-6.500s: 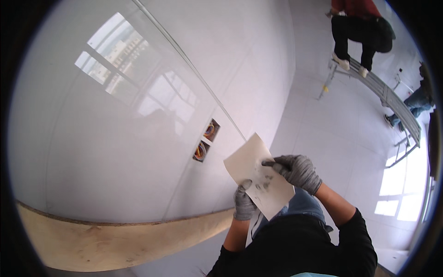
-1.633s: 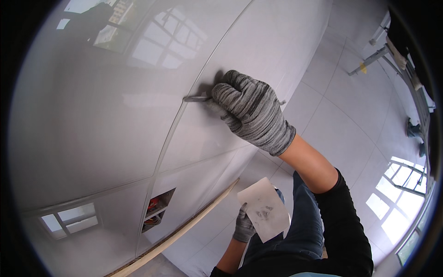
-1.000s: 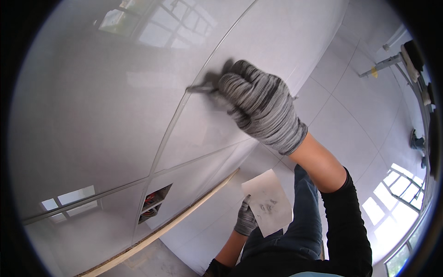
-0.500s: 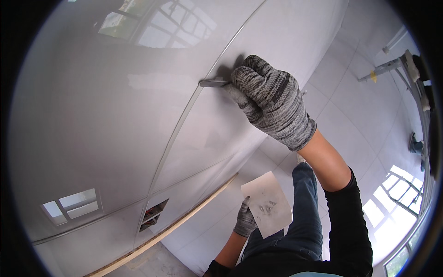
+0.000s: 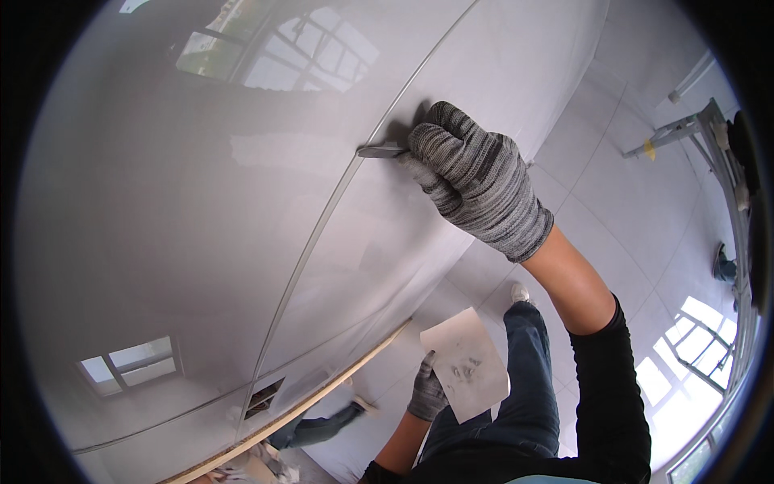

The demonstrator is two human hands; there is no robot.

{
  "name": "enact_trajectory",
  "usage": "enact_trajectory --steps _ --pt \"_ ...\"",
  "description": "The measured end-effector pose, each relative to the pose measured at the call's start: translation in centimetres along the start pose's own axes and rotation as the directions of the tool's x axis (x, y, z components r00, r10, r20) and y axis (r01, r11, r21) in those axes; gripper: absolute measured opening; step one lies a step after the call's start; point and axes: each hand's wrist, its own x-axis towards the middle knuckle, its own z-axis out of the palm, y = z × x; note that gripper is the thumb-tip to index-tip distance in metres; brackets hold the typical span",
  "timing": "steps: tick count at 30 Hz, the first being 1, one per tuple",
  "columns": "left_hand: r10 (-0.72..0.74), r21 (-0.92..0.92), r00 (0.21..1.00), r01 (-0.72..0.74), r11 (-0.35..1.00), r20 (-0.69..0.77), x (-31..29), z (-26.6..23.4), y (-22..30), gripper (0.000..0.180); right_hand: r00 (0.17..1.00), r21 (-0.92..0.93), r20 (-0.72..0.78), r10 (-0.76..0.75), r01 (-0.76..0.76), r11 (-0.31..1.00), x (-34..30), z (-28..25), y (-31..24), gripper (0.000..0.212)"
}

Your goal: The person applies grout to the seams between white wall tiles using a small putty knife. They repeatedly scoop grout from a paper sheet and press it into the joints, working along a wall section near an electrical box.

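Observation:
My right hand (image 5: 484, 181), in a grey striped knit glove, is closed around a small flat grey tool (image 5: 380, 151). The tool's tip rests on the long seam (image 5: 310, 242) between two glossy pale wall panels (image 5: 201, 218). Below the tip the seam shows as a wider grey band; above it, the line is thinner. Lower down, my left hand (image 5: 427, 391), gloved alike, grips the edge of a pale rectangular sheet (image 5: 463, 367) with dark grey smudges on its face. The tool's handle is hidden inside my right hand.
A wooden strip (image 5: 322, 391) runs along the wall's lower edge, near a rectangular wall opening (image 5: 264, 398). Another person's leg (image 5: 322, 427) shows beyond it. A metal stepladder (image 5: 709, 137) stands at the right on the tiled floor (image 5: 597, 226). Windows reflect in the panels.
The view has shifted slightly. My right hand keeps the tool on the seam, and my left hand still holds the sheet. Another person's leg has come into view at the lower left.

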Motion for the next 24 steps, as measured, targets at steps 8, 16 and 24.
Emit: enact_trajectory --steps 8,16,24 --pt "-0.011 -0.027 0.999 0.012 1.0 0.033 0.1 0.2 -0.1 0.07 0.999 0.041 -0.028 -0.026 0.028 0.999 0.9 -0.7 1.3 0.021" --pt "0.007 0.049 0.999 -0.005 0.999 -0.043 -0.1 1.9 -0.2 0.071 1.0 0.02 -0.012 0.024 -0.023 1.0 2.3 -2.3 3.5 0.03" --pt "-0.004 0.062 1.0 0.003 0.998 0.011 0.0 4.1 -0.7 0.071 0.995 0.046 -0.093 -0.017 0.022 0.999 3.7 -3.9 4.6 0.021"
